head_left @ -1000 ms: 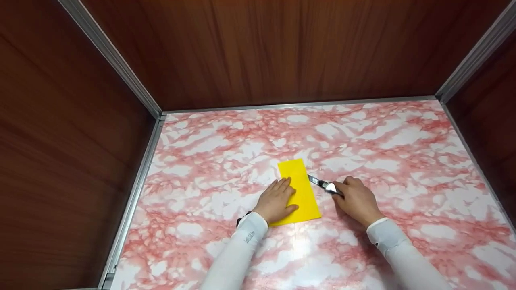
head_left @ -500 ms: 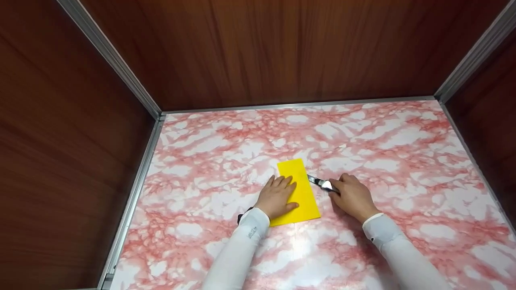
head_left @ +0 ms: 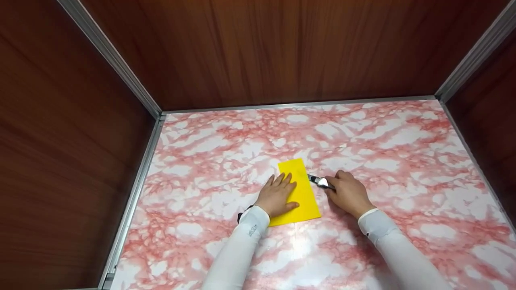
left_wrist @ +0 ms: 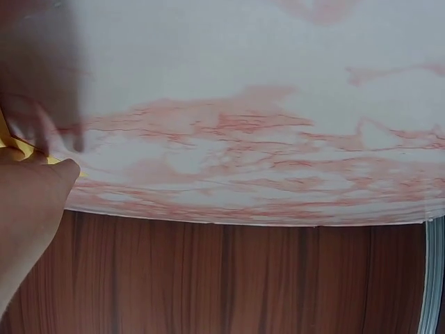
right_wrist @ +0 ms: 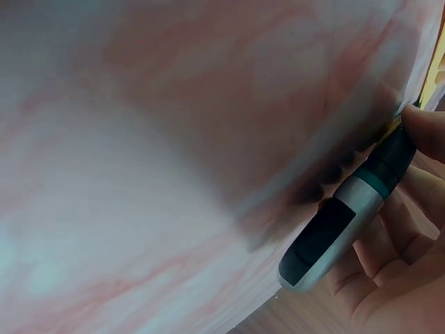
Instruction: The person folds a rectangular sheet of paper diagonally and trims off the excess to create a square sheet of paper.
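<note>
A folded-looking yellow sheet of paper (head_left: 305,197) lies flat on the marbled table, longer than it is wide. My left hand (head_left: 276,197) rests on its left part with fingers spread, covering some of that edge. In the left wrist view only part of this hand (left_wrist: 31,198) shows, with a sliver of yellow behind it. My right hand (head_left: 350,193) grips a utility knife (head_left: 323,183), whose blade end points left to the sheet's right edge; whether they touch I cannot tell. In the right wrist view the knife's silver and black handle (right_wrist: 334,229) sits between thumb and fingers.
The red-and-white marbled table (head_left: 201,161) spreads around the sheet. Dark wood panels stand at the back (head_left: 258,48), left (head_left: 60,141) and right, joined by metal frame strips (head_left: 121,64).
My right hand has shifted left and slightly forward, closer to the blade end, which stays almost in place. The left fingers have spread a little wider; the sheet has hardly moved.
</note>
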The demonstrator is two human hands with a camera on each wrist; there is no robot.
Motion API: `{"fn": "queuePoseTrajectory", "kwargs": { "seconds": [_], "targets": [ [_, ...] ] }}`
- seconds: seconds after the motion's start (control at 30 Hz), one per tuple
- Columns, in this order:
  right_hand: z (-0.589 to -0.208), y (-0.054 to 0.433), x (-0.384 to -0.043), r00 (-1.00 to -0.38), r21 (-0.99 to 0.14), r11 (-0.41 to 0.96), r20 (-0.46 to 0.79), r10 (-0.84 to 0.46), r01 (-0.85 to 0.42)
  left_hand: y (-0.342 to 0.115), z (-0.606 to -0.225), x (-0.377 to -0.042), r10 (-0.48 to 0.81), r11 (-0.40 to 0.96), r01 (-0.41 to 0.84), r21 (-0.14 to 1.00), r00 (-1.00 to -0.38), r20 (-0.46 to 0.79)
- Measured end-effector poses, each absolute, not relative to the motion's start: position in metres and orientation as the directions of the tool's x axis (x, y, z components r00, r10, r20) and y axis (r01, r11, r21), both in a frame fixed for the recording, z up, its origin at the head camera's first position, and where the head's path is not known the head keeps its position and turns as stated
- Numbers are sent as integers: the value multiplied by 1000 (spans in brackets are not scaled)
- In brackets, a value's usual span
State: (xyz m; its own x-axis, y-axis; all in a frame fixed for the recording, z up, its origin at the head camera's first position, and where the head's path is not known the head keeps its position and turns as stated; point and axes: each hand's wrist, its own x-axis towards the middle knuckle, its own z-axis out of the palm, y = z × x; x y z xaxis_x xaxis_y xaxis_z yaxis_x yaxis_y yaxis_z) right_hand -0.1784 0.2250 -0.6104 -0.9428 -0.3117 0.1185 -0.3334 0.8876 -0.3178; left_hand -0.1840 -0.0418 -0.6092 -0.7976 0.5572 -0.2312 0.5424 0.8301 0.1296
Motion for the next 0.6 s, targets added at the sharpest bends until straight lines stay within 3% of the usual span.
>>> {"fn": "queuePoseTrajectory", "kwargs": {
  "seconds": [0.6],
  "targets": [
    [-612,233,-182,-960,-332,901,140,-244,-278,-42,-611,-184,535,844,518,136,-807,-250]
  ]
}}
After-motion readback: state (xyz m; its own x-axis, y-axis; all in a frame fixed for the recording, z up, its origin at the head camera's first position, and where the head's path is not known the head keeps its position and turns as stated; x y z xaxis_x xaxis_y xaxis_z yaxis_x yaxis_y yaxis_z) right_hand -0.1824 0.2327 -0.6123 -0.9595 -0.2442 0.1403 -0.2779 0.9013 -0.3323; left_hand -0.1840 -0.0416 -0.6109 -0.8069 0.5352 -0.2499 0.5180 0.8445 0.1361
